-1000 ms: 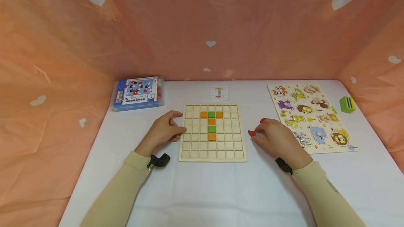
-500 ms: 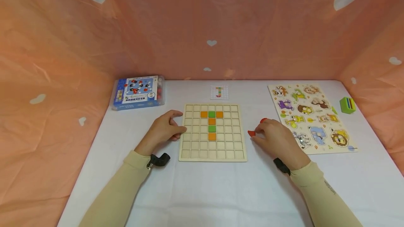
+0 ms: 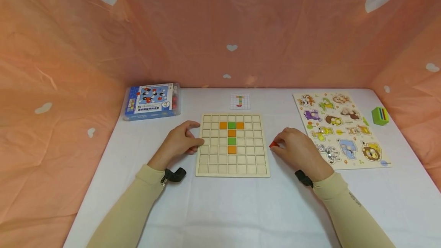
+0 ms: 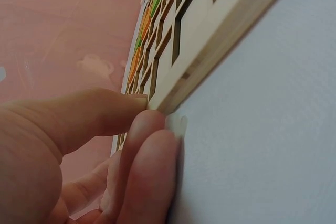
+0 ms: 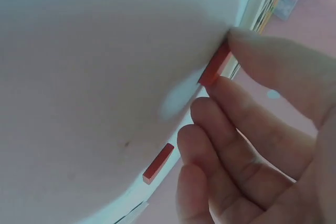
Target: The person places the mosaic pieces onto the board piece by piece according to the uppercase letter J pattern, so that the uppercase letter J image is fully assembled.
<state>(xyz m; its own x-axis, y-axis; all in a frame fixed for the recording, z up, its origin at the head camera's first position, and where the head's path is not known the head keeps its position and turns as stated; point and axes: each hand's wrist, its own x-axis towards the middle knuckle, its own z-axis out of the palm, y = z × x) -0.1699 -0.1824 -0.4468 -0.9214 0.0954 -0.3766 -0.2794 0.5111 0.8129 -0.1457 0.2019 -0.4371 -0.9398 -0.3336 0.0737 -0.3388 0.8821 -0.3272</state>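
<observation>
A square wooden grid board [image 3: 213,168] lies mid-table with orange and green square tiles set in a T shape, such as the green tile [image 3: 232,141]. At its left edge my left hand [image 3: 176,140] grips the rim, thumb on top and fingertips against the side, as the left wrist view shows. My right hand [image 3: 297,147], just right of the board, pinches a small red tile [image 5: 216,65] between thumb and index finger. A second red tile [image 5: 158,164] lies on the table by the other fingers; the hand hides it in the head view.
A small pattern card [image 3: 239,101] lies behind the board. Back left sits a boxed molecule model set [image 3: 151,102]. To the right are an animal peg puzzle [image 3: 344,129] and a green block [image 3: 380,115]. An orange cloth [image 3: 220,30] hangs behind the table.
My right hand has shifted slightly left toward the board, bringing the pinched red tile with it. The other red tile has gone out of sight in the head view. My left hand stays put.
</observation>
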